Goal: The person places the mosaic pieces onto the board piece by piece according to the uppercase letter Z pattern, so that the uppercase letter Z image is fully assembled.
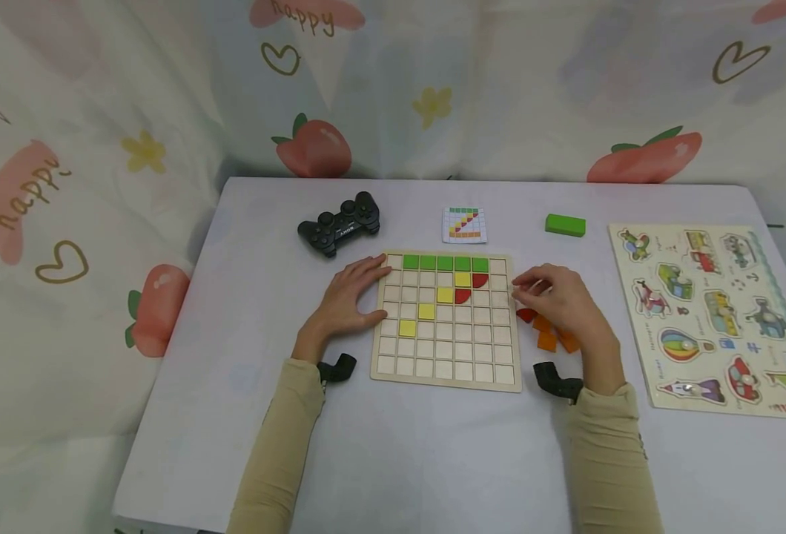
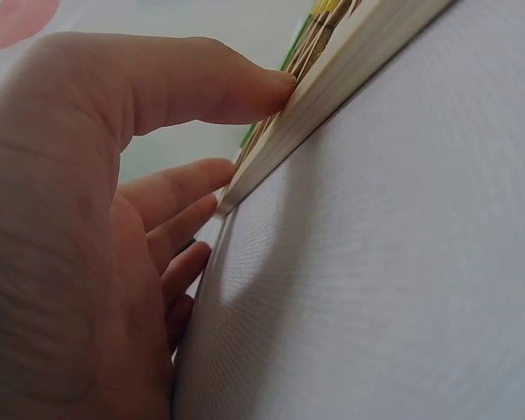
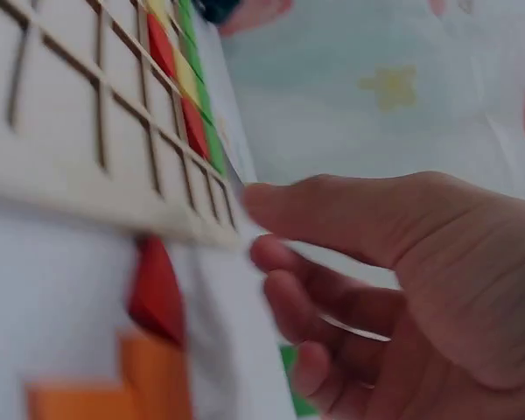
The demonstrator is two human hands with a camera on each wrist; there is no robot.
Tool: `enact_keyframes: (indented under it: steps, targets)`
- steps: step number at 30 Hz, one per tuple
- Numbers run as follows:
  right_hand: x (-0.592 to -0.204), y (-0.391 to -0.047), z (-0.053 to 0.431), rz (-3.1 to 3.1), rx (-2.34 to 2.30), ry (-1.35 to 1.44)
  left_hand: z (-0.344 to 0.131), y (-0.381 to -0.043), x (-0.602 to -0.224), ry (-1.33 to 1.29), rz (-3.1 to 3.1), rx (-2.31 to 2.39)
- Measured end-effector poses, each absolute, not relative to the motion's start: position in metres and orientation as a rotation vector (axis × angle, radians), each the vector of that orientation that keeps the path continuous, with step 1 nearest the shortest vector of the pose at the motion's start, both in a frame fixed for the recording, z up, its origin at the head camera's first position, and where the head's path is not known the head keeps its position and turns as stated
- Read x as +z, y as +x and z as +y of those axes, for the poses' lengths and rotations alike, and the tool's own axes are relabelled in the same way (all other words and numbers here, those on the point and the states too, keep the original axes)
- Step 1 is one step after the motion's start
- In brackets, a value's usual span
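Note:
A wooden grid board (image 1: 444, 377) lies on the table between the hands. Green squares (image 1: 445, 263) fill much of its top row, with yellow squares (image 1: 426, 311) on a diagonal below and two red quarter-round pieces (image 1: 463, 296) beside them. The left hand (image 1: 345, 300) is spread at the board's left edge; its thumb and fingertips touch that edge in the left wrist view. By the right edge hovers the right hand (image 1: 556, 297), fingers loosely bent, thumb and index apart, with no piece seen between them. Below it lie loose orange squares (image 1: 546, 341) and a red piece (image 1: 525, 315).
Behind the board lies a small printed pattern card (image 1: 464, 225). A black game controller (image 1: 341, 222) is at the back left, a green block (image 1: 565, 225) at the back right. On the right lies a picture puzzle board (image 1: 693, 319). Patterned curtain (image 1: 513, 89) hangs behind.

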State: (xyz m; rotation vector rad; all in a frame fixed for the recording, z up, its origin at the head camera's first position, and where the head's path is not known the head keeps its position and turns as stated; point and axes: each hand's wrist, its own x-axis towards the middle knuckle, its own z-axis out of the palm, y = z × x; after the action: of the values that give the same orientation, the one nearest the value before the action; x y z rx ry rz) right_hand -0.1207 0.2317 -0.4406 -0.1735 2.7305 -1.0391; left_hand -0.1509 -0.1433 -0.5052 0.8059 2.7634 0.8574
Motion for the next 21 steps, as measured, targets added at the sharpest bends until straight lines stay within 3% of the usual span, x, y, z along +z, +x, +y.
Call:
enact_keyframes:
  steps: [8, 21]
  targets:
    - [-0.435, -0.116, 0.267, 2.575, -0.888, -0.088, -0.146, -0.150, -0.506, 0.818, 2.769, 0.893]
    - [-0.439, -0.118, 0.242, 2.579, -0.852, -0.183, -0.144, -0.148, -0.506, 0.826, 2.779, 0.888]
